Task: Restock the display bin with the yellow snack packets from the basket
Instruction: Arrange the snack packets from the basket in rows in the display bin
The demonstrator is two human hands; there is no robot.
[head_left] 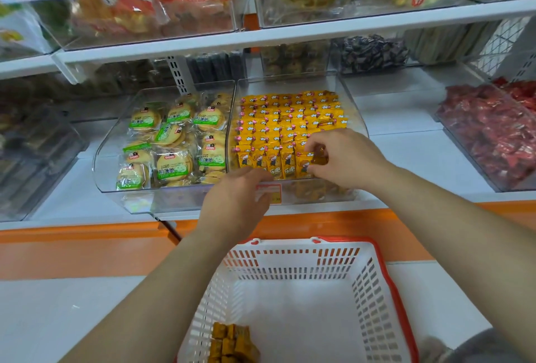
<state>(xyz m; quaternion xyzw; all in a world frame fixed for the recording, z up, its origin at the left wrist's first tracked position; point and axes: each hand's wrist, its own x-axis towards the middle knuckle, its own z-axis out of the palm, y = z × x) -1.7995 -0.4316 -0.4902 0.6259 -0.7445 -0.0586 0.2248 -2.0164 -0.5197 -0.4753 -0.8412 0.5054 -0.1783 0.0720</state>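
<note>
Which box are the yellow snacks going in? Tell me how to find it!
Look at the white shelf just above the white basket. Two clear bins sit side by side in the middle; pick the right bin, where the right hand reaches in. It is packed with neat rows of small yellow packets, while the left bin holds round biscuits with green labels.

Person's upper limbs, head view. The bare left hand [235, 203] and the bare right hand [345, 156] each continue into an uncovered forearm reaching the frame's edge: left forearm [162, 281], right forearm [452, 211]. A patch of grey fabric [478, 345], apparently clothing, shows at the lower right corner.
</note>
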